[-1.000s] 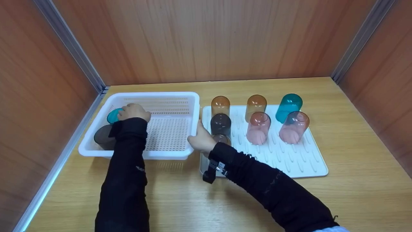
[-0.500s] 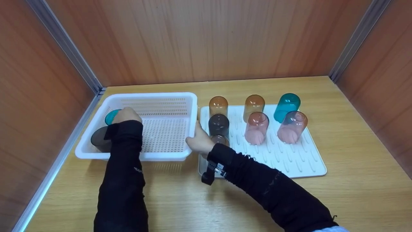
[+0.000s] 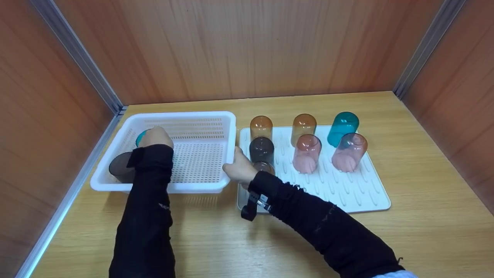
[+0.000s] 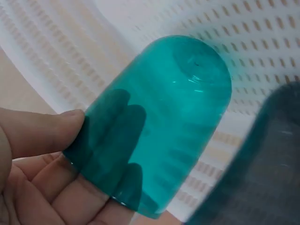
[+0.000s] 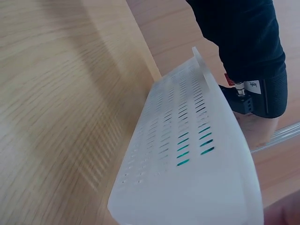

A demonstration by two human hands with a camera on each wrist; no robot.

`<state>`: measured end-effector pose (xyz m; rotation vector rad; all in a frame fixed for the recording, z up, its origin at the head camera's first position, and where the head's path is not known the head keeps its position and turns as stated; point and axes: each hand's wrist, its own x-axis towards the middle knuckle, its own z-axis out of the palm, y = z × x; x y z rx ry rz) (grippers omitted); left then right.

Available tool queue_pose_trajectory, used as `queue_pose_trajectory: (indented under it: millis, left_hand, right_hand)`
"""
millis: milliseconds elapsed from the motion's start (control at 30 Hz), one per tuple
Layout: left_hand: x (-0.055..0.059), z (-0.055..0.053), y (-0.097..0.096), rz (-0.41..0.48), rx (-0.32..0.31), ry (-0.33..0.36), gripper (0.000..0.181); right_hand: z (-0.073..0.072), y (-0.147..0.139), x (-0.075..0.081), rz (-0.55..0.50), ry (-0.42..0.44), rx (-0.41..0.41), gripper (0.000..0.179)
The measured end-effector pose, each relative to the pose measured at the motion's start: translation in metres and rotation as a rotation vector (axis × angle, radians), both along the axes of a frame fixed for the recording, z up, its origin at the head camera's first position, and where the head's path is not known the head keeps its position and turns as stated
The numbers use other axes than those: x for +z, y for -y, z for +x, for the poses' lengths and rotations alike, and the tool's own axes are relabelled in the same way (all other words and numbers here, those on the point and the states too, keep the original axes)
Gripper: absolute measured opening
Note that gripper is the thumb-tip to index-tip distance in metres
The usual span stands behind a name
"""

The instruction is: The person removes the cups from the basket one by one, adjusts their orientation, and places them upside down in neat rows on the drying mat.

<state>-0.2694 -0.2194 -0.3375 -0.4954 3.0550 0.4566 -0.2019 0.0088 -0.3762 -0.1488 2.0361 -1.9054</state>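
Observation:
My left hand (image 3: 157, 137) reaches into the left side of a white plastic basket (image 3: 200, 188). It pinches a teal glass tumbler (image 4: 187, 108) at its open end, with the thumb outside and several fingers inside, seen through the tinted wall. In the head view the hand hides most of this tumbler. A dark grey tumbler (image 3: 120, 168) lies in the basket's near left corner, next to my left wrist. My right hand (image 3: 241, 168) grips the basket's right rim, thumb on top. In the right wrist view, only a blurred bit of it shows at the lower right.
A white draining mat (image 3: 362, 193) right of the basket holds several upside-down tumblers: amber (image 3: 304, 129), pink (image 3: 307, 154), teal (image 3: 342, 129) and dark grey (image 3: 262, 150). The nearest ones stand close to my right hand. Wooden panels (image 3: 247, 50) enclose the table at the back and sides.
My left hand has closed in on the teal tumbler, which has shifted slightly to the right within the basket. The right hand stays on the rim. The head view has drifted a little.

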Motion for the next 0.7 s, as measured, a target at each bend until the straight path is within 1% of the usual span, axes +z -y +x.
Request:
queue_pose_trajectory:
  millis: [100, 233, 300, 367, 467, 533, 700]
  left_hand:
    - [0.005, 0.000, -0.007, 0.017, -0.029, -0.051, 0.022]
    - [0.014, 0.000, -0.020, 0.101, -0.060, -0.138, 0.026]
    - [0.018, 0.002, -0.027, 0.151, -0.076, -0.168, 0.025]
    - [0.023, 0.006, -0.035, 0.176, -0.106, -0.196, 0.026]
    - [0.028, 0.013, -0.046, 0.198, -0.154, -0.230, 0.037]
    - [0.031, 0.017, -0.054, 0.204, -0.184, -0.261, 0.039]
    - [0.035, 0.029, -0.071, 0.239, -0.250, -0.381, 0.030]
  right_hand:
    - [-0.001, 0.000, 0.000, -0.001, 0.000, 0.005, 0.064]
    - [-0.003, 0.001, -0.001, -0.018, -0.017, 0.019, 0.067]
    - [-0.002, 0.001, -0.001, -0.034, -0.032, 0.027, 0.068]
    - [-0.002, 0.001, -0.001, -0.037, -0.040, 0.032, 0.069]
    - [-0.003, 0.000, 0.000, -0.035, -0.039, 0.046, 0.069]
    - [-0.004, -0.001, -0.001, -0.038, -0.037, 0.054, 0.068]
    - [-0.004, -0.001, -0.001, -0.052, -0.048, 0.059, 0.062]
